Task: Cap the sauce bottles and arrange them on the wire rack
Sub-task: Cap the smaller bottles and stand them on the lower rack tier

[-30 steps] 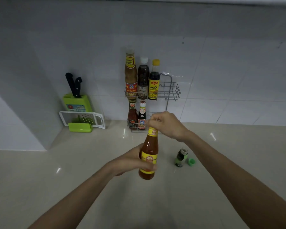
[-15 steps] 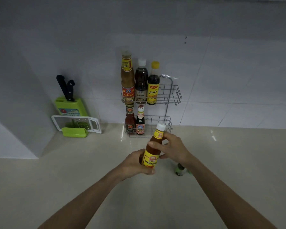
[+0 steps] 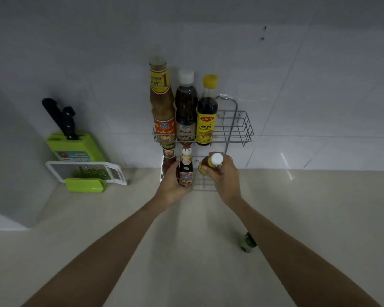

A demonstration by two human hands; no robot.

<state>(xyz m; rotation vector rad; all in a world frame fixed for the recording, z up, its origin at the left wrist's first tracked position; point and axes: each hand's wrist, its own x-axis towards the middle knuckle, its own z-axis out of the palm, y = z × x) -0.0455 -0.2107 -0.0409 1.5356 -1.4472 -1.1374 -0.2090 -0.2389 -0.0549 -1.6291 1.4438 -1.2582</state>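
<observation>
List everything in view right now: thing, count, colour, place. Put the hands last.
wire rack: 1, silver, two tiers, on the wall above the counter
upper-tier sauce bottles: 3, brown, dark with white cap, dark with yellow cap; upright at the left
lower-tier sauce bottles: 2, red-brown and dark; upright at the left
white-capped orange sauce bottle: 1, held at the lower tier
small green bottle: 1, on the counter at right
knife block: 1, green, left against the wall
knives: 2, black handles, in the block
grater: 1, white and green, before the block
left hand: at the lower-tier bottles
right hand: gripping the orange bottle
</observation>
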